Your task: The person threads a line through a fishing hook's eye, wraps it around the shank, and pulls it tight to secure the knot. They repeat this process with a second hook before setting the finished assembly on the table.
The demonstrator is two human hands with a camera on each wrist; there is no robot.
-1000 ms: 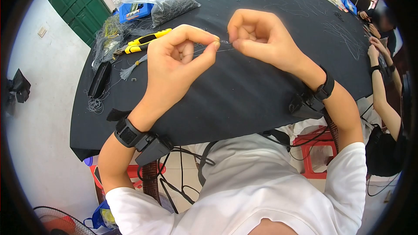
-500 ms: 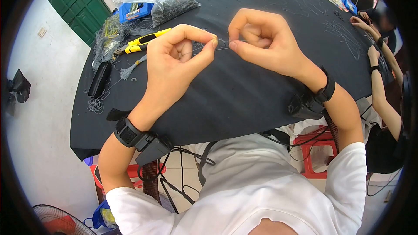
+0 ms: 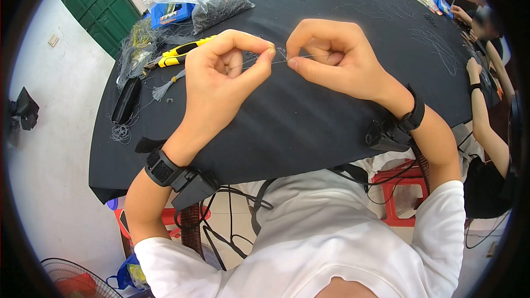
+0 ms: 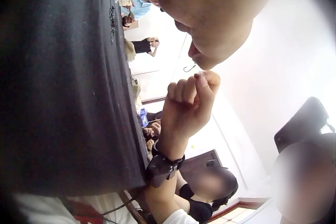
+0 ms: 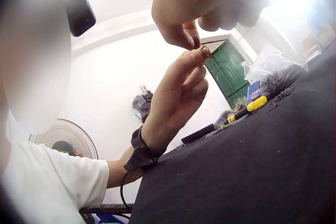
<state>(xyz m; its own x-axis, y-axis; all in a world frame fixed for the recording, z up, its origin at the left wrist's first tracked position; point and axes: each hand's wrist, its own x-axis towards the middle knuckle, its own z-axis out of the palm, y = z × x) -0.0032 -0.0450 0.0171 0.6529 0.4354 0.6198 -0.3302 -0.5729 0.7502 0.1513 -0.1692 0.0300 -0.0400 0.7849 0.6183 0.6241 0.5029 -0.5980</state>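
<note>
Pinching the wire (image 3: 280,60) from nine and three o'clock, my left hand (image 3: 221,80) and right hand (image 3: 337,60) hold it taut above the table (image 3: 331,127).

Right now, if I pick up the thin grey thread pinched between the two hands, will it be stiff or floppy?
Probably floppy: the thin grey thread looks straight only where the left hand and right hand pinch it. Likely very light and easy to lose, being hair-fine against the black tablecloth.
</note>
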